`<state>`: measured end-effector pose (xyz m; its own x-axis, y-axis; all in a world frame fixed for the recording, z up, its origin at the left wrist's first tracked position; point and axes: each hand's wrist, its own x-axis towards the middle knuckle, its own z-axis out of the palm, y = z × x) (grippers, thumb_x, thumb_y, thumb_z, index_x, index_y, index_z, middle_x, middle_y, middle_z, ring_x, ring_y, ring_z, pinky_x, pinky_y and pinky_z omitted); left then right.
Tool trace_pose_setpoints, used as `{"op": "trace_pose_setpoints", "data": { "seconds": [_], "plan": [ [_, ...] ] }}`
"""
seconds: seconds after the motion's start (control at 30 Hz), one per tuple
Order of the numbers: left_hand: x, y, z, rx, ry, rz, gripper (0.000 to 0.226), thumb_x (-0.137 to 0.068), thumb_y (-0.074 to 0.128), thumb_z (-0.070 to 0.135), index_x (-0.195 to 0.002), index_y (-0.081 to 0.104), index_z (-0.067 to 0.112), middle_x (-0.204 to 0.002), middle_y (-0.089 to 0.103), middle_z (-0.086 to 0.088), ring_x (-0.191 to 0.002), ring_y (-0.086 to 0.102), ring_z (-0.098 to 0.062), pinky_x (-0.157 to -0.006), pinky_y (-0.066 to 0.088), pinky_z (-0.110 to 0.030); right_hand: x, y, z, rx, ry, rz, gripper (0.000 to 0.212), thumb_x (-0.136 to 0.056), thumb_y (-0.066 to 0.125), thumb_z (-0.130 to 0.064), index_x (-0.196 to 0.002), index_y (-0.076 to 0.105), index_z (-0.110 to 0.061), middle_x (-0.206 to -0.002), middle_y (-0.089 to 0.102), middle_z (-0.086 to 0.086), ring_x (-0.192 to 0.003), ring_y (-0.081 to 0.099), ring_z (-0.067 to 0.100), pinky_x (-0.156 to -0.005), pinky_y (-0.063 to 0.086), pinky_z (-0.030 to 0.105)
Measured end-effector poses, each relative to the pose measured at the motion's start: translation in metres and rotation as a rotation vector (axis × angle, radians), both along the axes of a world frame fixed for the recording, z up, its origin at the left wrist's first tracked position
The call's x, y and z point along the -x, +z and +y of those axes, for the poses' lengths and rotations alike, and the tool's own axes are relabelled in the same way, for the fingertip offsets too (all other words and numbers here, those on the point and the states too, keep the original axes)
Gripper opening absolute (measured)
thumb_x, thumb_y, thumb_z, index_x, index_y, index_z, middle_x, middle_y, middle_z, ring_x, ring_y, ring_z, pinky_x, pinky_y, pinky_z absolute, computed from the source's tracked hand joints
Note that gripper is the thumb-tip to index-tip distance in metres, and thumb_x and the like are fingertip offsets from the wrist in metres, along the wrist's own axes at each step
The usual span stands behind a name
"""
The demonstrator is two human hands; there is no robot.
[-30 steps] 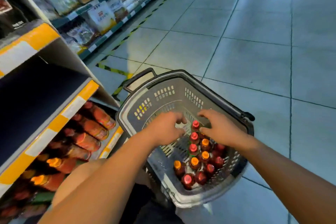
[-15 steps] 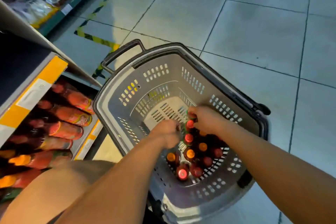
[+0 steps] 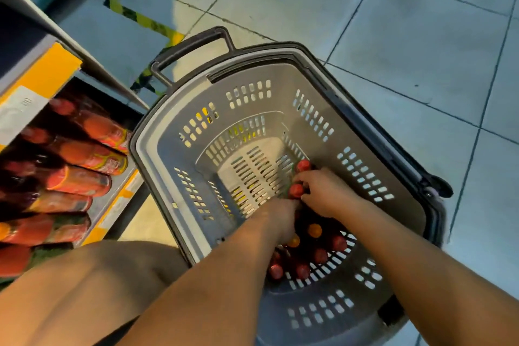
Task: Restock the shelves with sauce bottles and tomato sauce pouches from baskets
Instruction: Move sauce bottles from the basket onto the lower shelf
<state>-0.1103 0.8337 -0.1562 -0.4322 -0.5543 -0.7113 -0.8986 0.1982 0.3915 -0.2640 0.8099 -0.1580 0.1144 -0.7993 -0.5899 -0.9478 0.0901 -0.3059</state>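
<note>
Right hand (image 3: 328, 194) in the basket (image 3: 174, 149), fingers curled round a red-capped bottle (image 3: 295, 190). Left hand (image 3: 283, 219) down among the bottles (image 3: 314, 250); can't tell its grip. Bottles stand clustered at the basket's near end. More bottles lie on the shelf (image 3: 84, 154) at left.

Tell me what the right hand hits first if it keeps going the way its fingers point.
Likely the red-capped bottle right at the right hand fingertips; they seem already on it. Beyond lies the bare slotted floor of the basket. Depth is unclear.
</note>
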Motion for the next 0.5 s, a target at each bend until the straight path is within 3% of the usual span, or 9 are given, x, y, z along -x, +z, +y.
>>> {"op": "trace_pose_setpoints", "data": {
  "seconds": [0.13, 0.37, 0.5],
  "plan": [
    [-0.003, -0.009, 0.005, -0.049, 0.059, 0.023, 0.064, -0.089, 0.069, 0.009, -0.147, 0.045, 0.022, -0.132, 0.062, -0.013, -0.119, 0.061, -0.034, -0.099, 0.053, -0.045, -0.002, -0.008, 0.001, -0.031, 0.062, 0.040, 0.030, -0.093, 0.060, -0.028, -0.121, 0.059, -0.040, -0.123, 0.047, 0.004, -0.102, 0.057, 0.025, -0.096, 0.053, 0.043],
    [-0.006, -0.012, 0.010, -0.007, 0.084, -0.044, 0.056, -0.090, 0.067, 0.008, -0.139, 0.044, 0.022, -0.125, 0.062, -0.015, -0.112, 0.062, -0.036, -0.091, 0.055, -0.048, -0.013, -0.025, 0.012, -0.133, 0.168, 0.035, 0.052, -0.090, 0.062, -0.020, -0.128, 0.045, -0.052, -0.114, 0.055, -0.006, -0.099, 0.057, 0.019, -0.083, 0.057, 0.044],
    [-0.012, -0.004, 0.003, 0.014, 0.099, -0.086, 0.053, -0.091, 0.065, 0.008, -0.140, 0.048, 0.023, -0.128, 0.062, -0.012, -0.117, 0.062, -0.035, -0.095, 0.056, -0.048, -0.011, -0.031, 0.013, -0.107, 0.184, 0.019, 0.038, -0.090, 0.064, -0.026, -0.117, 0.048, -0.048, -0.107, 0.058, -0.007, -0.089, 0.060, 0.016, -0.076, 0.058, 0.043]
  ]
}}
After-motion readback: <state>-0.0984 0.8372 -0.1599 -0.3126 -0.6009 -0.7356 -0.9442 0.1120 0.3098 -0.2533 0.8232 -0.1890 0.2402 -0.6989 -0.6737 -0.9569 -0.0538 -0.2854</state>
